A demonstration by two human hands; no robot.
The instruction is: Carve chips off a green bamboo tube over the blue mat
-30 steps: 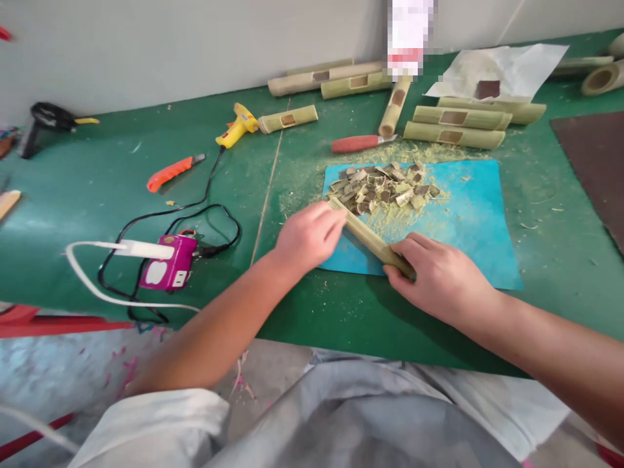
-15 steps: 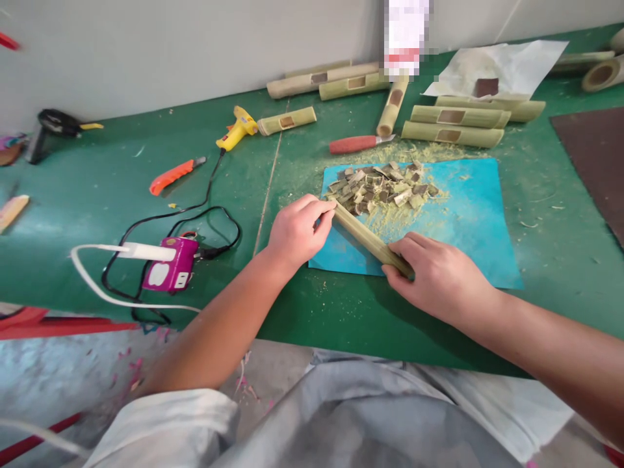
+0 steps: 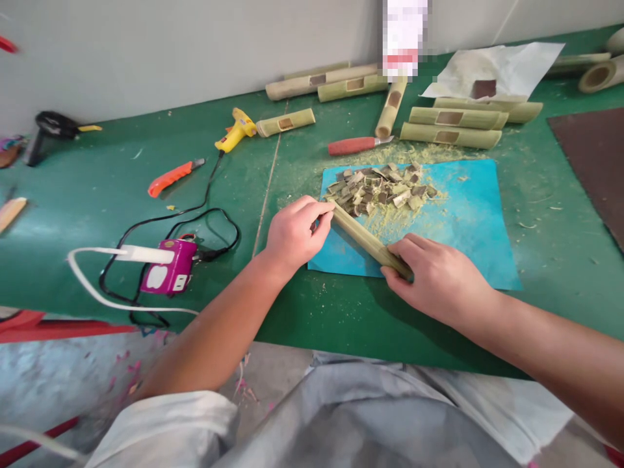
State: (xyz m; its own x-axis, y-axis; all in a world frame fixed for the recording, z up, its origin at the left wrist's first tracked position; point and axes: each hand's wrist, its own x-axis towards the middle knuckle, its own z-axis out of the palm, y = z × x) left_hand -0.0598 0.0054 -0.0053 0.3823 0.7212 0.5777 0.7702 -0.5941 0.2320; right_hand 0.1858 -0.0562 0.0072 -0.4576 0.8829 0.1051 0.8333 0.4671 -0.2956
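A pale green bamboo tube [image 3: 363, 237] slants over the near part of a blue sheet [image 3: 472, 227], held between both hands. My left hand [image 3: 298, 231] pinches its far left end with thumb and fingers. Wrapped round the near right end is my right hand [image 3: 433, 270]. Just beyond the tube lies a heap of bamboo chips [image 3: 380, 185] with yellowish sawdust around it. A red-handled carving knife [image 3: 358, 145] rests behind the sheet, its blade pointing right.
Several bamboo tubes with cut windows [image 3: 448, 136] lie along the back. To the left are a yellow glue gun [image 3: 236, 132], an orange utility knife [image 3: 170, 179], a purple power adapter [image 3: 170, 266] with cords, and a black tool [image 3: 51, 133]. A dark mat [image 3: 595, 156] covers the right side.
The whole view shifts very slightly. Both hands keep the same hold on the bamboo tube, and nothing else has visibly moved.
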